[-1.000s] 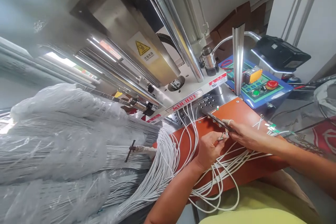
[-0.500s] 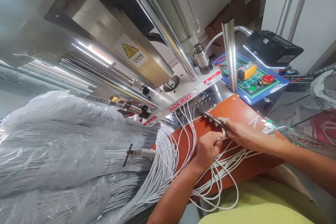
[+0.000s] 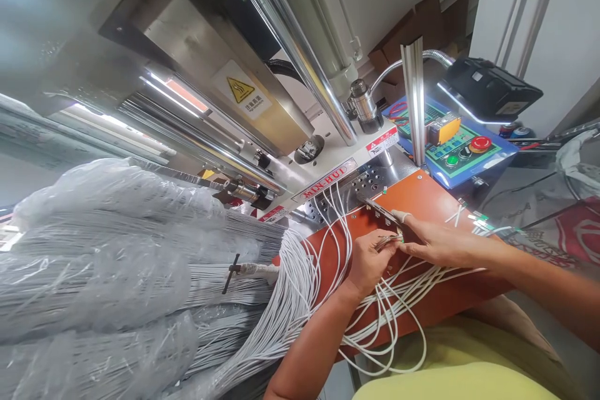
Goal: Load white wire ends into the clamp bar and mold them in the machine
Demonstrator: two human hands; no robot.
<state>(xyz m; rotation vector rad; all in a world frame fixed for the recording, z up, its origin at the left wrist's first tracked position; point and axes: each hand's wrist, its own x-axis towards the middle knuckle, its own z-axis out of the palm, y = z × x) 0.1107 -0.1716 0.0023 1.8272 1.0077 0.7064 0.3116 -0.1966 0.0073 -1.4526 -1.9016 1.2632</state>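
Above the orange-brown worktop, my left hand is closed with its fingertips pinching a small shiny metal piece whose exact kind is unclear. My right hand grips the near end of a long narrow metal bar, and the bar's far end reaches the press's metal plate. Small covers sit on the thumb or finger of this hand. My fingertips nearly meet, hiding part of both pieces. White cables lie below and under my hands, and several small blocks show along the bar.
A press marked MIN HUI stands ahead, with white cables hanging from it. Plastic-wrapped cable bundles fill the left, beside a clamp handle. At right are a blue control box, a black lamp and green-tipped cable ends.
My right hand's fingers have straightened and come lower, toward the left fingertips. The small metal piece has turned in my left hand. The whole view has shifted slightly.
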